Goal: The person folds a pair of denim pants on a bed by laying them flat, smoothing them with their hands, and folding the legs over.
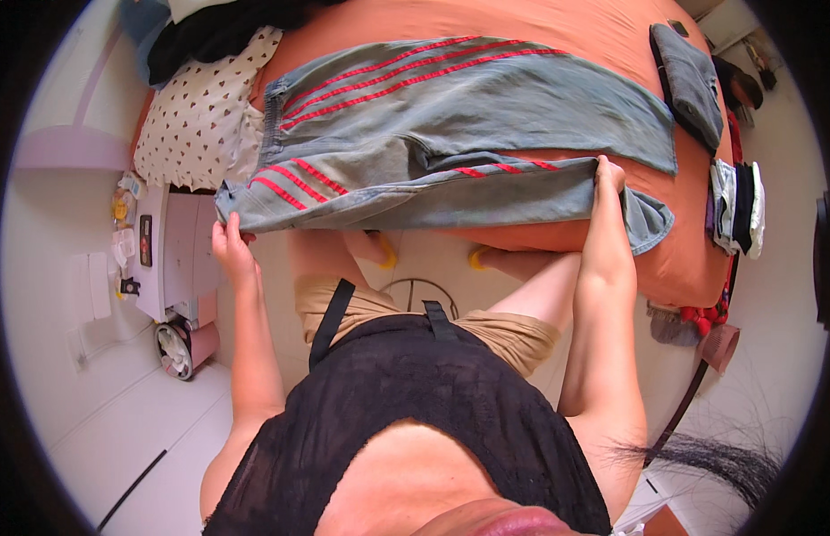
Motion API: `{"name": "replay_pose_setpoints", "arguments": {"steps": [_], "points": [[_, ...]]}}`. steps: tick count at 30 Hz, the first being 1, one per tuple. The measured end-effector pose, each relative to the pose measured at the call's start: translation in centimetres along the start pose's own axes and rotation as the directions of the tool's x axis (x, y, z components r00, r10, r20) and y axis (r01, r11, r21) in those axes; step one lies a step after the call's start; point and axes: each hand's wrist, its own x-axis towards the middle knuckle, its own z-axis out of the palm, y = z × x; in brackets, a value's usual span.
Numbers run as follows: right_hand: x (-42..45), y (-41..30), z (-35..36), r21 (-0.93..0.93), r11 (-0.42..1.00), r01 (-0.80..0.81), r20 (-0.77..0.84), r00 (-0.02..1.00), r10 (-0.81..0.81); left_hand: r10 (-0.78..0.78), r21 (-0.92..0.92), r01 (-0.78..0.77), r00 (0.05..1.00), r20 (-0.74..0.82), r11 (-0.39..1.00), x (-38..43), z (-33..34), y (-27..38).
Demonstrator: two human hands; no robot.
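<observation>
A pair of blue-grey denim trousers (508,107) with red side stripes lies sideways across the orange bed sheet (609,40), its elastic waistband towards the left and the leg hems towards the right. My left hand (236,249) pinches the near corner of the waistband at the bed's edge. Near the lower part of the closer leg, my right hand (609,175) grips the upper fold of the denim. Between my hands the closer leg is stretched and raised at the near edge of the bed, and its hem hangs loosely beyond my right hand.
A pillow with a small dark print (194,124) and dark clothing (220,33) lie at the left. Folded dark denim (689,87) rests at the right, with several folded garments (736,204) beside the bed edge. A white bedside cabinet (180,248) stands left, a small bin (175,350) below it.
</observation>
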Motion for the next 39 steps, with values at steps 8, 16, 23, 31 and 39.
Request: {"name": "replay_pose_setpoints", "arguments": {"steps": [8,16,23,31,39], "points": [[0.4,-2.2,3.2,-0.037,0.998,0.046,-0.016,0.999,-0.047,0.007,-0.009,-0.007,0.998,-0.068,1.0,-1.5,-0.9,1.9],[-2.5,-0.8,-1.4,0.639,0.766,0.073,0.112,0.976,-0.187,0.135,-0.066,-0.142,0.986,-0.096,0.988,-3.0,-1.3,6.0],[-6.5,4.1,-15.8,0.96,0.232,0.157,-0.059,0.923,-0.38,0.217,-0.287,-0.228,0.974,-0.068,0.93,-1.4,-3.1,10.5],[-9.1,0.4,-24.4,0.927,0.157,0.34,-0.245,0.867,-0.435,0.324,-0.427,-0.31,0.945,-0.04,0.849,2.2,-0.4,17.8],[0.3,-4.1,-17.6,0.778,0.568,0.269,-0.007,0.908,-0.42,0.61,0.046,-0.64,0.749,0.256,0.767,25.5,12.8,8.5]]}}
